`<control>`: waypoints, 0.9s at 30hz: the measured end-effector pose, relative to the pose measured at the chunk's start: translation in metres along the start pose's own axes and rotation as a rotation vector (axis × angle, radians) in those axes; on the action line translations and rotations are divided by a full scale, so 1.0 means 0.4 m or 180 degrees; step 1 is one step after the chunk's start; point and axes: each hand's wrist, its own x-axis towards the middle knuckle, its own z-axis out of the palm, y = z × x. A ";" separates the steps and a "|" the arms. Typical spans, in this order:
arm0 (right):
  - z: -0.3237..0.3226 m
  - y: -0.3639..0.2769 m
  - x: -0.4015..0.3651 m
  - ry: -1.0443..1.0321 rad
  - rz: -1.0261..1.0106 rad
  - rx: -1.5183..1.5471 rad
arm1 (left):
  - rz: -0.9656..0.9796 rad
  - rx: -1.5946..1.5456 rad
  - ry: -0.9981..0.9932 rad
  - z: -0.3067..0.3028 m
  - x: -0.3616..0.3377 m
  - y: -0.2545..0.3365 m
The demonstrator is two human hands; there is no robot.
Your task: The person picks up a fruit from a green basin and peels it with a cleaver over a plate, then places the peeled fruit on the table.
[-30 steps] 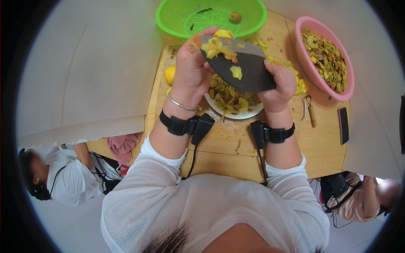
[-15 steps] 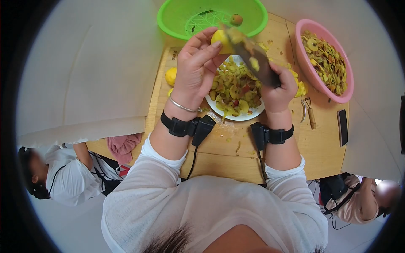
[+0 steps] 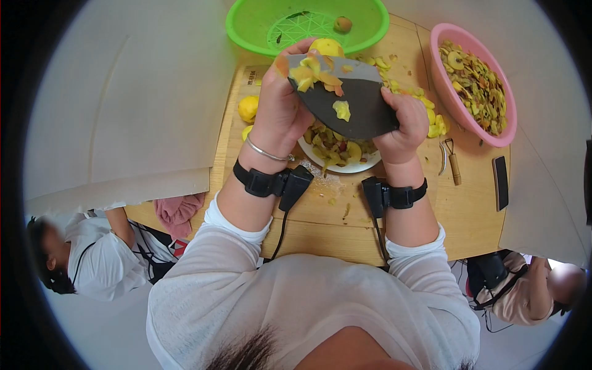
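My right hand (image 3: pixel 404 123) is closed round the near end of a broad dark kitchen knife (image 3: pixel 364 111). Its blade lies across in front of my left hand, turned flat to view, with several yellow peel pieces (image 3: pixel 316 74) stuck on it. Behind the blade's upper edge, my left hand (image 3: pixel 280 102) grips a peeled yellow peach (image 3: pixel 327 47); the blade covers part of its fingers. Below both hands stands a white plate (image 3: pixel 370 164) heaped with peelings (image 3: pixel 336 148), partly hidden by the knife.
A green basket (image 3: pixel 246 38) at the back holds one unpeeled peach (image 3: pixel 343 24). At right are a pink basin (image 3: pixel 439 80) full of peelings, a wooden-handled peeler (image 3: pixel 455 166) and a phone (image 3: pixel 500 183). Peeled yellow fruit (image 3: pixel 248 108) sits left; cut pieces (image 3: pixel 436 126) lie right.
The knife has swung from a steep, edge-on slant to lying broadside across my left hand, its tip side moving left and down. The peach stays in my left hand.
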 end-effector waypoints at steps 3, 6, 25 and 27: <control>0.002 0.000 0.002 0.0041 0.0016 -0.0071 | 0.0116 -0.0028 -0.0023 -0.001 -0.006 -0.001; -0.003 -0.004 0.001 0.0020 0.0127 -0.0150 | 0.0055 -0.0121 -0.0276 -0.012 -0.001 0.005; -0.003 -0.008 0.007 0.0061 -0.0022 0.0081 | 0.0204 0.0149 -0.0094 0.004 -0.006 0.013; -0.004 -0.008 0.008 0.0089 -0.0054 0.0028 | 0.0199 0.0143 -0.0064 0.002 -0.004 0.012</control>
